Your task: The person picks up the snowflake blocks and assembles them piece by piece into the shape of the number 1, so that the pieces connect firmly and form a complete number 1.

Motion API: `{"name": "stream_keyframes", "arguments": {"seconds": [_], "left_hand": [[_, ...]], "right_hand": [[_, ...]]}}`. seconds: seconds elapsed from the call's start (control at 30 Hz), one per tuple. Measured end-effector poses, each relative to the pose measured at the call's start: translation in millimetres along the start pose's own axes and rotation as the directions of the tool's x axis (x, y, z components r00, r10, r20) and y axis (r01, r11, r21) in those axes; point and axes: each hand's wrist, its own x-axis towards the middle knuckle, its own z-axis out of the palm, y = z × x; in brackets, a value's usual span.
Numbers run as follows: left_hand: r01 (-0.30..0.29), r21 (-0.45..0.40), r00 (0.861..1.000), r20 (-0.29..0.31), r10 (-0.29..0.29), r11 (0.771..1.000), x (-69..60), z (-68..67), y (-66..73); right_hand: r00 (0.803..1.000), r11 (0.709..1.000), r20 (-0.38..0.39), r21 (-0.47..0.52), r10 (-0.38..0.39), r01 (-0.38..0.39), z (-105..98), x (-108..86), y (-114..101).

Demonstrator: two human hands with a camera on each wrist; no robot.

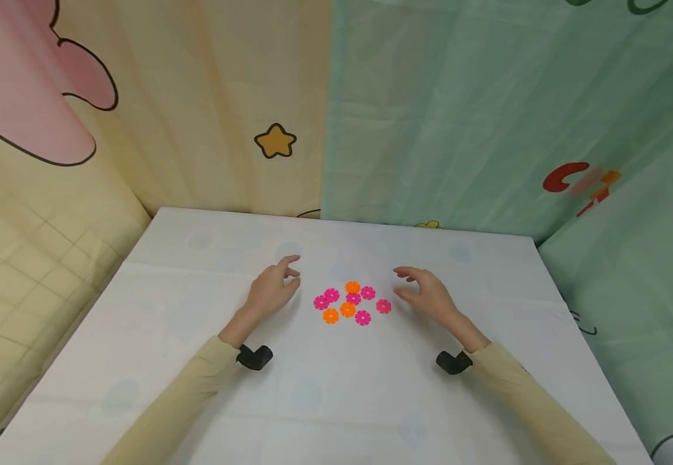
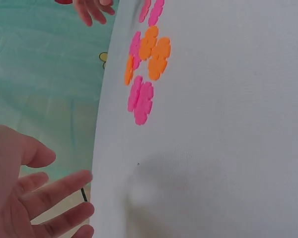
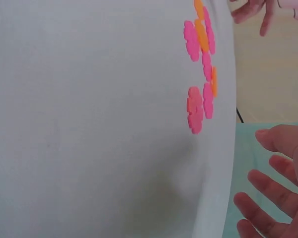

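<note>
Several flat, notched plastic discs (image 1: 347, 310), pink and orange, lie in a loose group at the middle of the white table. Some overlap, such as two pink discs (image 1: 331, 295) on the group's left side. My left hand (image 1: 272, 289) hovers left of them, fingers loosely bent and holding nothing. On the other side, my right hand (image 1: 427, 296) is held above the table, its thumb apart from the fingers and nothing between them. Nearest to it lies a reddish-pink disc (image 3: 194, 110). Neither hand touches a disc.
The white-covered table (image 1: 325, 400) ends at the back against a yellow curtain (image 1: 226, 97) and a green curtain (image 1: 458, 116). A black wrist mount (image 1: 255, 357) sits at the left cuff, and another black mount (image 1: 454, 362) at the right cuff.
</note>
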Motion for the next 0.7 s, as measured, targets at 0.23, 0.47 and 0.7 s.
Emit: {"name": "stream_keyframes", "arguments": {"seconds": [0.23,0.47,0.7], "left_hand": [[0.022,-0.058,0.998,0.059,-0.018,0.998,7.4,11.5,9.0],[0.060,-0.040,0.993,0.106,-0.055,0.997,10.4,16.6,13.6],[0.074,-0.052,0.981,0.184,-0.063,0.996,13.0,26.1,14.9]], "right_hand": [[0.991,0.986,0.092,0.130,0.092,-0.104,3,2.8,-8],[0.979,0.974,0.149,0.162,0.137,-0.160,6,1.3,-13],[0.969,0.965,0.162,0.155,0.187,-0.212,7,-2.3,-13]]}}
